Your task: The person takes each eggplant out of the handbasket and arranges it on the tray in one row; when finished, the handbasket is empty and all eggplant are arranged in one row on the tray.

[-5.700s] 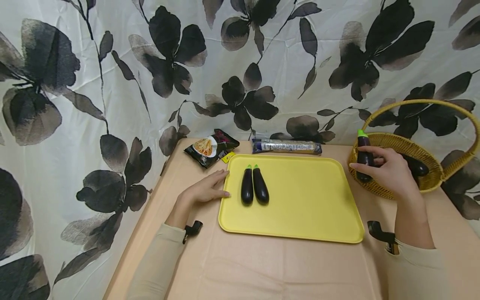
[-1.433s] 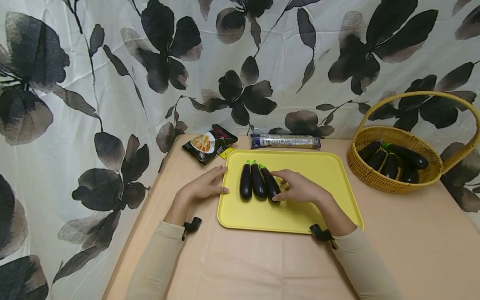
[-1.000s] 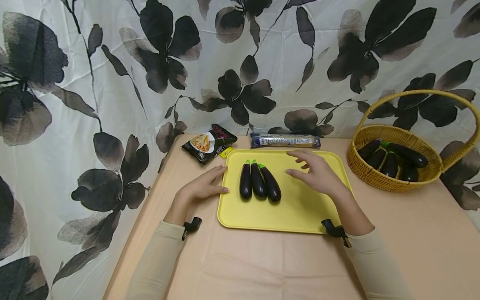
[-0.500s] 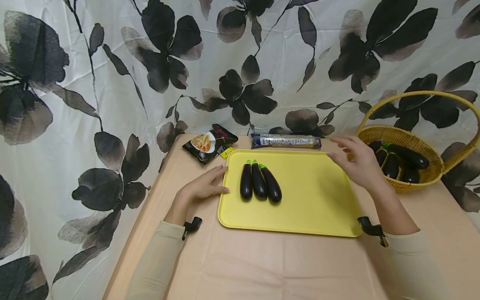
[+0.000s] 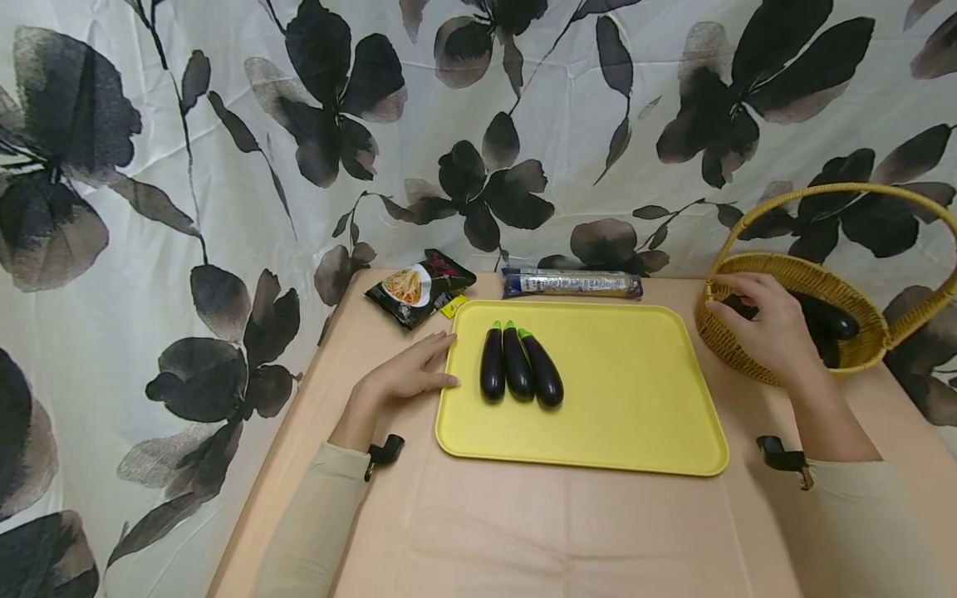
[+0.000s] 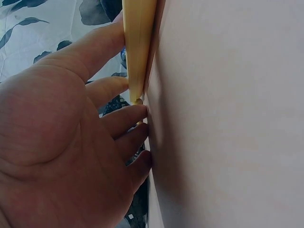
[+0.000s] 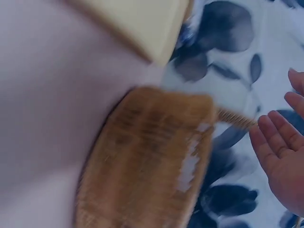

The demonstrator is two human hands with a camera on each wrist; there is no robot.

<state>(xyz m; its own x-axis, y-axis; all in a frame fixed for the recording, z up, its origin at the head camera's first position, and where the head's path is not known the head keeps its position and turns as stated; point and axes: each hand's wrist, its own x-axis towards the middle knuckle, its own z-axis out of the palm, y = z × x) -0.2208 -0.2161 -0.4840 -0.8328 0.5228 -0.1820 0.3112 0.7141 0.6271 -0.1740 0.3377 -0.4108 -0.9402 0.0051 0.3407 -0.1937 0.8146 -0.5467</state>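
Three dark eggplants (image 5: pixel 519 365) with green stem ends lie side by side on the left part of a yellow tray (image 5: pixel 635 415). My left hand (image 5: pixel 399 374) rests at the tray's left edge; in the left wrist view its thumb and fingertips touch the tray's side (image 6: pixel 138 47). My right hand (image 5: pixel 770 328) hovers over the left side of a wicker basket (image 5: pixel 736 357) with more eggplants (image 5: pixel 826 316) inside, partly hidden by the hand. The right wrist view shows the right hand's fingers (image 7: pixel 268 137) extended, holding nothing, with the basket blurred beside them.
Behind the tray lie a black snack packet (image 5: pixel 420 288) and a long blue-and-clear wrapped package (image 5: pixel 571 283). The basket's tall arched handle (image 5: pixel 837 189) rises at the right. A floral cloth (image 5: pixel 478 124) hangs behind the table (image 5: pixel 508 531).
A third eggplant came from the basket to the tray, where my right hand let it go. That hand then moved right, back over the basket. My left hand stays at the tray edge.
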